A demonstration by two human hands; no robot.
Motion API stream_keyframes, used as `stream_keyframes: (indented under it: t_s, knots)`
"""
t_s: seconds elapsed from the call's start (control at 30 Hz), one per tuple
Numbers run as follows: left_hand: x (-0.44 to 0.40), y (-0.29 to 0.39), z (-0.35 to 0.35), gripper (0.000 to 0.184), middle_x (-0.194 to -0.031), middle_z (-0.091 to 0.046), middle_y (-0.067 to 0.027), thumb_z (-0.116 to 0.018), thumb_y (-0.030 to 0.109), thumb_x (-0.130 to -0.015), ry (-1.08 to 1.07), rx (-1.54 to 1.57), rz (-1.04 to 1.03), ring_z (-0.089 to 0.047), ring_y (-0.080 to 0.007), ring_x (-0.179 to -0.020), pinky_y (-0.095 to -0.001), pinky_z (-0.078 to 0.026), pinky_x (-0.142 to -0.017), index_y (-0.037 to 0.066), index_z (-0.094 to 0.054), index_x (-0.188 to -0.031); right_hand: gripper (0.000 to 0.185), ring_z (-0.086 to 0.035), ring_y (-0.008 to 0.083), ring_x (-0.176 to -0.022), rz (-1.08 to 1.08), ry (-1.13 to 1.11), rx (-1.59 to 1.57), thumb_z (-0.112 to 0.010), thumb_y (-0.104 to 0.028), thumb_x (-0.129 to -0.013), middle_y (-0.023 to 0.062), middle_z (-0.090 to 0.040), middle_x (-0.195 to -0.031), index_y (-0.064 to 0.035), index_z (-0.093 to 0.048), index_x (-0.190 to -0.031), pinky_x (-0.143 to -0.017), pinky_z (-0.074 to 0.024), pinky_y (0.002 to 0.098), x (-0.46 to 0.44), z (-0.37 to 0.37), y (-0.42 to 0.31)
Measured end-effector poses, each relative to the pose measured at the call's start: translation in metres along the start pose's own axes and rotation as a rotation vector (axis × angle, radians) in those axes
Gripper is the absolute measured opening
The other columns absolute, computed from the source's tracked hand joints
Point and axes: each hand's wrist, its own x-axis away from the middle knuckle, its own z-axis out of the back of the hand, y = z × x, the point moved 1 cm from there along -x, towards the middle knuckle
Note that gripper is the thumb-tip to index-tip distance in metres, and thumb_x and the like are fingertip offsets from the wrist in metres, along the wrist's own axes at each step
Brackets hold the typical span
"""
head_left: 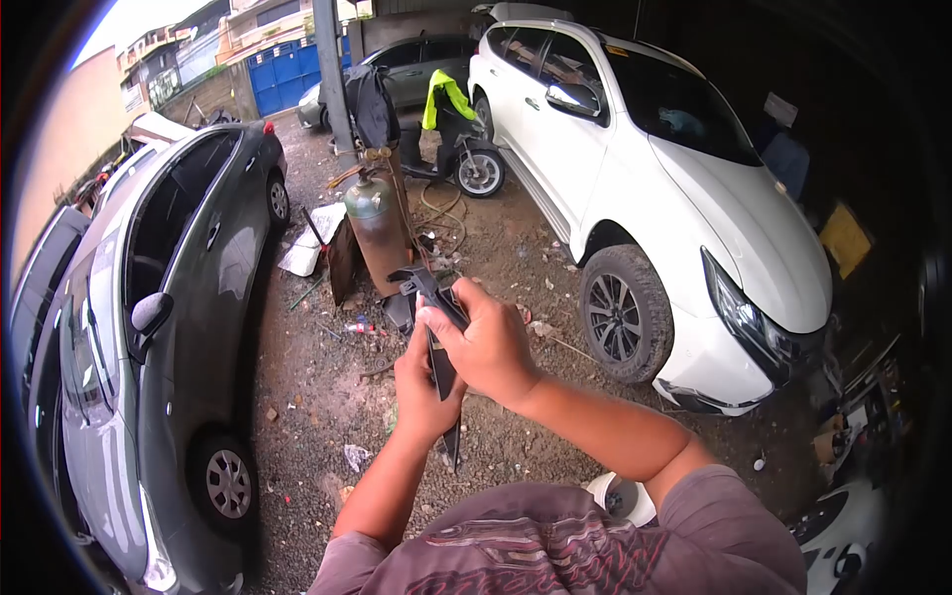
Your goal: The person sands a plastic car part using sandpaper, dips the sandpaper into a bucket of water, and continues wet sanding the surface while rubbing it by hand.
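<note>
Both hands are raised in front of my chest, closed on a long black part (443, 371) with a wider, bracket-like upper end and a narrow tapering lower end. Its exact kind I cannot make out. My left hand (421, 397) wraps round its middle from the left. Higher up, my right hand (488, 342) grips the same part, with the thumb pressed along its upper end. Parts of it are hidden behind the fingers.
A rusty gas cylinder (379, 233) stands just beyond my hands. A grey car (174, 268) is on the left, a white SUV (684, 218) on the right. Farther back is a scooter (466, 154). Litter lies on the gravel ground (317, 426). A white bucket (635, 504) sits near me.
</note>
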Motion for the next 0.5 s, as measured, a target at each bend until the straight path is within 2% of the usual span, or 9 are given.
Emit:
stream_keyframes:
  t_s: [0.07,0.13,0.23,0.27,0.33,0.4,0.43,0.47,0.5]
  knots:
    - [-0.004,0.008,0.009,0.092,-0.107,-0.073,-0.0043,-0.074,0.014,-0.090,0.022,-0.009,0.028,-0.065,-0.0108,-0.096,-0.0296,-0.055,-0.088,-0.001,-0.033,-0.171,0.029,-0.068,0.0258,-0.063,-0.053,-0.101,-0.056,-0.082,-0.029,-0.098,0.0140,-0.067,-0.073,-0.0026,-0.069,-0.097,-0.062,-0.0518,0.0415,0.036,0.002,-0.013]
    - [-0.005,0.014,0.019,0.095,-0.109,-0.074,-0.0052,-0.075,0.012,-0.087,-0.005,-0.036,0.007,-0.067,-0.0119,-0.096,-0.0293,-0.055,-0.090,-0.002,-0.033,-0.171,0.028,-0.066,0.0245,-0.061,0.059,-0.094,-0.081,-0.084,-0.027,-0.097,0.0136,-0.066,-0.071,-0.0038,-0.069,-0.094,-0.061,-0.0511,0.0408,0.058,-0.001,-0.020]
    - [0.000,0.010,0.017,0.090,-0.113,-0.075,-0.0083,-0.074,0.004,-0.087,-0.057,-0.048,0.033,-0.069,-0.0139,-0.101,-0.0314,-0.055,-0.095,-0.005,-0.036,-0.168,0.034,-0.063,0.0266,-0.058,0.044,0.018,-0.010,-0.081,-0.027,-0.099,0.0172,-0.063,-0.069,-0.0003,-0.062,-0.088,-0.058,-0.0484,0.0402,0.001,-0.002,-0.013]
    - [0.000,0.018,0.015,0.088,-0.115,-0.075,-0.0079,-0.074,0.004,-0.088,-0.029,0.043,0.037,-0.069,-0.0131,-0.104,-0.0311,-0.054,-0.097,-0.005,-0.038,-0.167,0.035,-0.063,0.0253,-0.058,-0.014,0.021,-0.048,-0.080,-0.026,-0.100,0.0176,-0.064,-0.069,0.0006,-0.061,-0.087,-0.059,-0.0485,0.0406,-0.017,-0.005,-0.008]
    - [-0.003,0.006,0.019,0.090,-0.118,-0.074,-0.0068,-0.074,0.007,-0.088,-0.075,0.040,0.069,-0.067,-0.0117,-0.106,-0.0309,-0.053,-0.098,-0.004,-0.036,-0.168,0.032,-0.075,0.0413,-0.071,-0.032,-0.030,0.002,-0.080,-0.032,-0.099,0.0197,-0.073,-0.076,-0.0030,-0.067,-0.092,-0.062,-0.0550,0.0488,-0.009,-0.002,-0.016]
    - [-0.008,0.015,0.028,0.095,-0.118,-0.073,-0.0048,-0.076,0.012,-0.086,-0.005,0.086,-0.065,-0.065,-0.0104,-0.104,-0.0305,-0.054,-0.095,-0.002,-0.034,-0.170,0.033,-0.075,0.0392,-0.070,0.018,-0.104,-0.084,-0.080,-0.032,-0.099,0.0195,-0.072,-0.075,-0.0021,-0.067,-0.092,-0.063,-0.0551,0.0477,0.036,-0.001,-0.034]
    - [-0.005,0.016,0.032,0.099,-0.120,-0.072,-0.0051,-0.076,0.015,-0.086,-0.055,0.056,0.048,-0.064,-0.0100,-0.102,-0.0304,-0.054,-0.093,-0.002,-0.030,-0.172,0.034,-0.075,0.0376,-0.068,0.034,-0.121,-0.095,-0.080,-0.031,-0.099,0.0197,-0.072,-0.076,-0.0016,-0.065,-0.091,-0.063,-0.0545,0.0477,0.047,-0.002,-0.035]
    - [-0.005,0.009,0.032,0.094,-0.122,-0.071,-0.0079,-0.075,0.011,-0.087,-0.036,0.130,-0.041,-0.065,-0.0101,-0.101,-0.0306,-0.055,-0.091,-0.004,-0.033,-0.170,0.034,-0.075,0.0376,-0.068,0.011,-0.125,-0.091,-0.080,-0.031,-0.099,0.0197,-0.072,-0.076,-0.0016,-0.065,-0.091,-0.063,-0.0545,0.0477,0.043,-0.005,-0.029]
    - [0.002,0.011,0.035,0.091,-0.124,-0.071,-0.0094,-0.074,0.010,-0.088,-0.069,0.088,0.019,-0.065,-0.0101,-0.100,-0.0305,-0.055,-0.092,-0.005,-0.034,-0.169,0.035,-0.074,0.0374,-0.067,-0.035,-0.082,-0.059,-0.080,-0.032,-0.099,0.0200,-0.072,-0.077,-0.0018,-0.065,-0.090,-0.063,-0.0540,0.0477,0.014,-0.005,-0.030]
